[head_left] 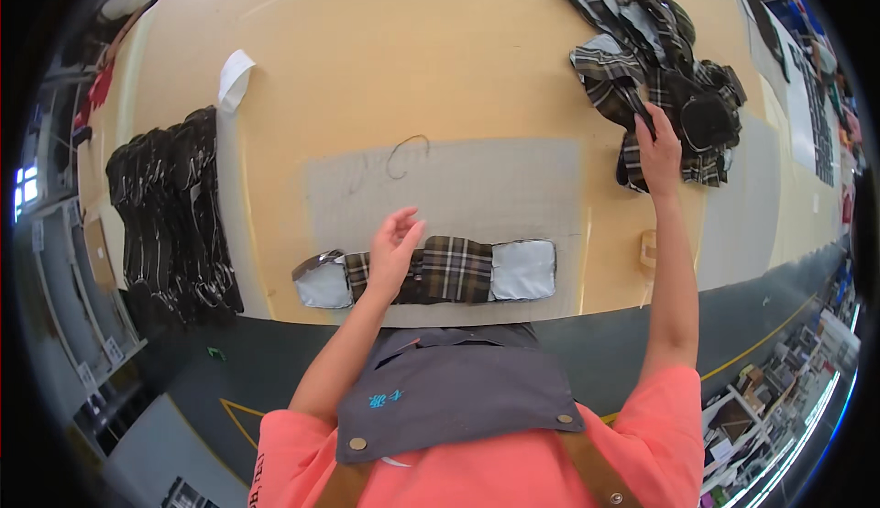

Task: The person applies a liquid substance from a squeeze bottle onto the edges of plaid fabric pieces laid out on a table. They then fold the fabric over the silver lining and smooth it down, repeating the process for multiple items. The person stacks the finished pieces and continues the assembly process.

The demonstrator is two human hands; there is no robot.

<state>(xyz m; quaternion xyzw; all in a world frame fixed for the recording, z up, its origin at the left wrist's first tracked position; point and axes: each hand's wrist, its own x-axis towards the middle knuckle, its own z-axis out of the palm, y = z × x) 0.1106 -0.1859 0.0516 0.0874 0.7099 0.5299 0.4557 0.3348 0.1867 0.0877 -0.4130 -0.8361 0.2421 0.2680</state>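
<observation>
My right hand (660, 152) reaches out to the far right, its fingers closed on the dark edge of a plaid fabric piece (608, 86). That piece belongs to a loose heap of black and brown plaid pieces (674, 27), some showing pale silvery undersides. My left hand (397, 249) is over the near part of the table, fingers loosely bent and apart, with nothing seen in them. Below it lies a long plaid strip (458, 270) with a silvery panel (523, 270) at each end. The left wrist and hand cover part of this strip.
A thick row of black pieces (170, 215) lies along the table's left side, near a curled white paper strip (236, 80). A dark thread (403, 155) rests on the grey mat (513, 178). Near my right forearm is a small tan block (648, 248).
</observation>
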